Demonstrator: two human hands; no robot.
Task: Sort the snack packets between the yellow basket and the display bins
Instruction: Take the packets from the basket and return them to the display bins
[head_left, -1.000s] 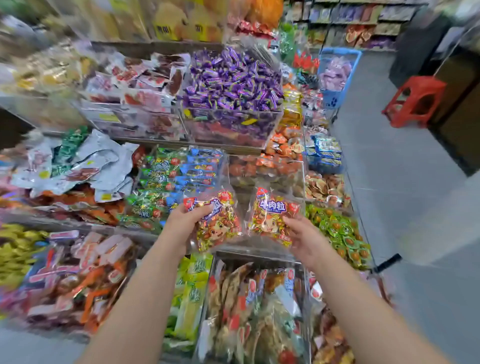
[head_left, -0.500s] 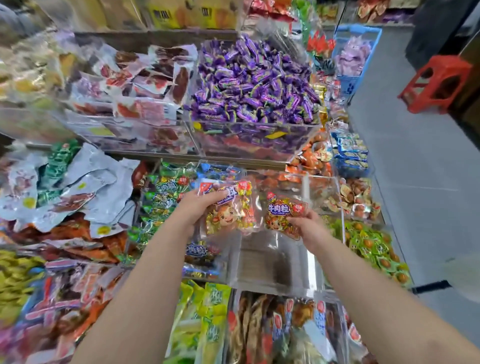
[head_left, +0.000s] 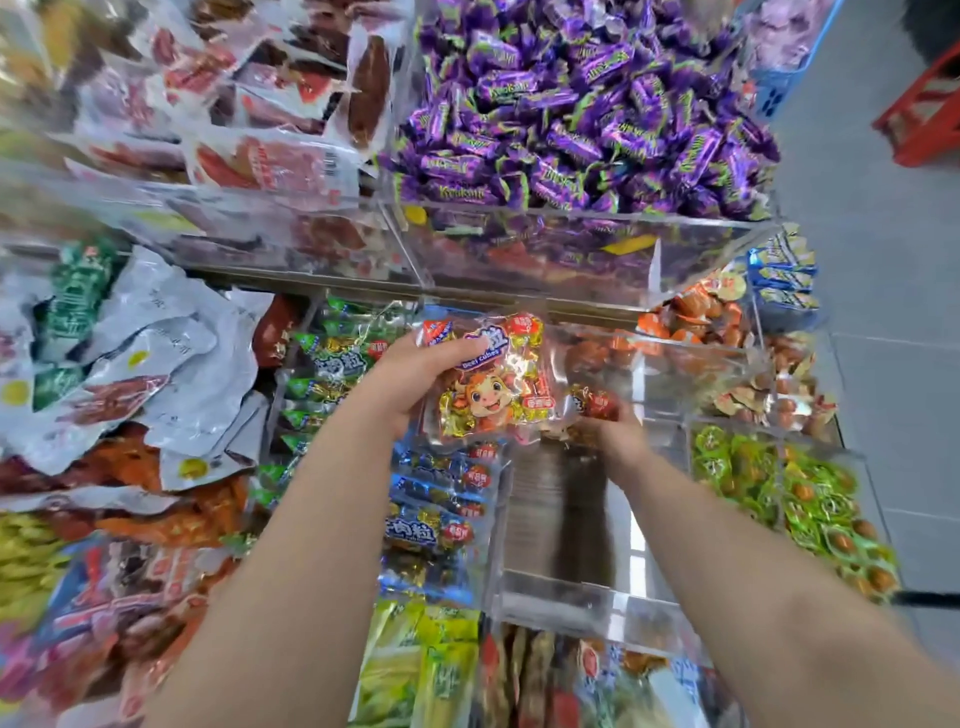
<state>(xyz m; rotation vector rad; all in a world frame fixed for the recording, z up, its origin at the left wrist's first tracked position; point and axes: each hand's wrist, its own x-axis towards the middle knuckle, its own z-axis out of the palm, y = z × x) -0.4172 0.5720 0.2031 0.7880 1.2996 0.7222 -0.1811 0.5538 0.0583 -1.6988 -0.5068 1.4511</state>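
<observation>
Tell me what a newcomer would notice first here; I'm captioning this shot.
The heap of purple candies at top right grabs the eye. At centre, the left hand holds a beef-cubes packet with a cartoon ox, and the right hand grips a second packet half hidden behind it, above a clear bin.

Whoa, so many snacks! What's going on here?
A person is sorting snack packets. Their left hand holds a cow packet of beef cubes. Their right hand holds a second packet, partly hidden behind the first. Both packets are over a clear bin that looks empty. Purple candies are piled higher up.
</observation>
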